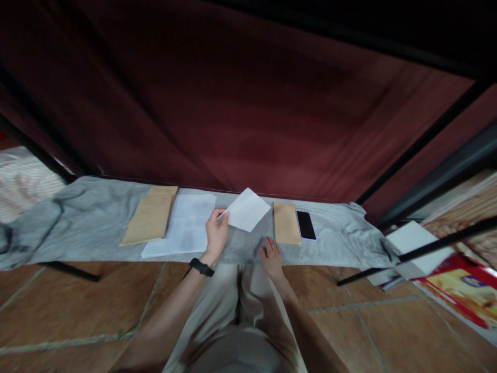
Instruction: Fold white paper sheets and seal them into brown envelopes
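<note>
My left hand (217,232), with a black band at its wrist, pinches one corner of a white sheet of paper (250,210), which looks folded and is tilted above the grey cloth. On the cloth's front edge rests my right hand (271,258), fingers stretched out and holding nothing. Just beyond its fingertips lies a brown envelope (287,223), with a dark-screened phone (306,226) to its right. Left of my left hand are larger white sheets (190,223), partly covered by a stack of brown envelopes (149,217).
The grey cloth (337,233) covers a narrow surface in front of my knees. Dark red fabric (248,114) on a black frame rises behind it. At right stand a white box (419,248) and a red and yellow package (462,290). Below is a tiled floor (77,305).
</note>
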{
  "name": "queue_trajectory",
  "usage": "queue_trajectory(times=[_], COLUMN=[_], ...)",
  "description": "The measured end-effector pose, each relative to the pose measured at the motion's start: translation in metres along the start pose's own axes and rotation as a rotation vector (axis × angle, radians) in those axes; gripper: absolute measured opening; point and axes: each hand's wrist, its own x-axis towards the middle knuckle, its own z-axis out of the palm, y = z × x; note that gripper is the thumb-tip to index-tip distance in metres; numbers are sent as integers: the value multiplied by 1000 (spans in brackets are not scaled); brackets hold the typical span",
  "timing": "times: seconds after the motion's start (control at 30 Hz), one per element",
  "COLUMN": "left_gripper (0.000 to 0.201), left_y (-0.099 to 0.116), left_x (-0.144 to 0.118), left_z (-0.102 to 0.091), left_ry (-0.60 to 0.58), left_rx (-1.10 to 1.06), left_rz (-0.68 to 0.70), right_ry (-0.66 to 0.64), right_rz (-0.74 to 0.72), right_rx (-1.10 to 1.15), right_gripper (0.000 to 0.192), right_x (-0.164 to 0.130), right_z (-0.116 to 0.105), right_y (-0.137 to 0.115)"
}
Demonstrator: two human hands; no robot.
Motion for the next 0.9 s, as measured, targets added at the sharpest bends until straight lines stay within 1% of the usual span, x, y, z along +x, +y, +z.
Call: queue_trajectory(times=[0.03, 0.07, 0.1, 0.17, 0.23, 0.27, 0.33, 0.4, 0.5, 0.6, 0.67, 0.9], left_gripper=[21, 22, 23, 26, 28, 29, 29, 28, 33, 38, 39, 38], left_y=[6, 9, 10, 4, -12, -22, -42, -59, -75, -84, -88, -91], left_x=[-1, -4, -8, -20, -35, -42, -55, -63, -68, -68, -69, -70], left_z=[-2, -4, -6, -9, -11, -12, -15, -20, -27, -33, -35, -40], left_ry=[-8, -41, -99, -267, -424, -476, -538, -574, -604, -650, -686, -745], left_rx=[40, 89, 143, 252, 345, 379, 421, 446, 467, 457, 447, 479], left_rz=[127, 253, 363, 495, 550, 564, 565, 537, 491, 478, 477, 466], right_ry=[-3, -3, 0, 8, 22, 28, 37, 33, -7, -68, -111, -307], right_rz=[10, 14, 11, -12, -33, -41, -49, -54, -71, -108, -138, -265], right_rx=[27, 52, 75, 118, 143, 149, 150, 148, 138, 116, 109, 188], right_gripper=[47, 47, 48, 48, 48, 49, 52, 57, 61, 62, 61, 44], right_x=[2, 4, 4, 4, 2, 1, -2, -4, -4, -1, 3, 15], right_z=[0, -1, -2, -5, -8, -9, -13, -17, -22, -28, -32, -39], right_y=[1, 2, 3, 3, 3, 3, 2, 0, -2, -4, -5, -7])
